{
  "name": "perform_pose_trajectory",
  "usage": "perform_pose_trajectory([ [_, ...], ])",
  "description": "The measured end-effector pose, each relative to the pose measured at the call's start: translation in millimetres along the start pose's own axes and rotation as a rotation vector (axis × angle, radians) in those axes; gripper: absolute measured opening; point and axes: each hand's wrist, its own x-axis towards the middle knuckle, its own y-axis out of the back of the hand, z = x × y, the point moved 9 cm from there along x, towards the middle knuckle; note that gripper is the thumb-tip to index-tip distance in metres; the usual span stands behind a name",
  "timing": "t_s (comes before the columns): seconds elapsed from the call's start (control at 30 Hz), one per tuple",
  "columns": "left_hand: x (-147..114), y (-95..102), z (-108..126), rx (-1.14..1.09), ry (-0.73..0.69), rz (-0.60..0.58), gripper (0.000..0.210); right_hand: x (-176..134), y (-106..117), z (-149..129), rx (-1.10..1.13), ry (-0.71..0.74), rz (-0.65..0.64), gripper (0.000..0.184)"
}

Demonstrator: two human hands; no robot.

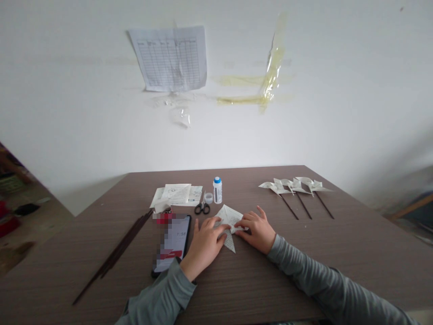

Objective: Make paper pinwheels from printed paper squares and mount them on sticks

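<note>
A cut and partly folded sheet of printed paper (227, 213) lies on the table in front of me, with one pointed flap hanging toward me. My left hand (208, 241) comes over it from the left, thumb and index finger closed on the paper near its middle. From the right, my right hand (255, 229) pinches a folded part at the centre, its other fingers raised. The fingertips hide the exact fold. Just beyond the left hand rest black-handled scissors (202, 208), a small clear cup (209, 197) and a white bottle with a blue cap (217, 191).
A phone (174, 243) lies left of my left hand. Beyond it is a stack of paper sheets (177, 193); dark thin sticks (122, 246) lie to the left. Several paper pinwheels (296, 185) on sticks lie at the back right. A white wall (237, 140) borders the table.
</note>
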Motion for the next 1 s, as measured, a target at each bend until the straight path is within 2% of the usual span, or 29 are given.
perform_pose_trajectory([
  [0.13,0.2,4.0,3.8,0.013,0.036,-0.027,0.052,-0.1,1.9,-2.3,-0.032,0.024,0.031,0.020],
  [0.23,-0.7,7.5,7.7,0.019,0.054,-0.050,0.050,-0.5,2.6,-3.5,-0.038,0.052,0.062,0.018],
  [0.47,-1.1,8.0,8.5,0.020,0.046,-0.067,0.049,0.6,1.9,-1.2,0.016,-0.028,-0.017,0.019],
  [0.7,-1.1,5.9,4.3,-0.004,0.001,-0.006,0.045,0.2,-1.3,0.1,-0.010,0.029,0.028,0.027],
  [0.8,-1.0,2.1,3.5,0.020,0.003,-0.024,0.047,0.2,-3.0,-1.1,-0.040,0.072,0.052,0.032],
  [1.0,-0.5,5.2,4.7,0.017,0.000,-0.001,0.044,0.0,-4.9,-1.9,-0.062,0.072,0.033,0.035],
])
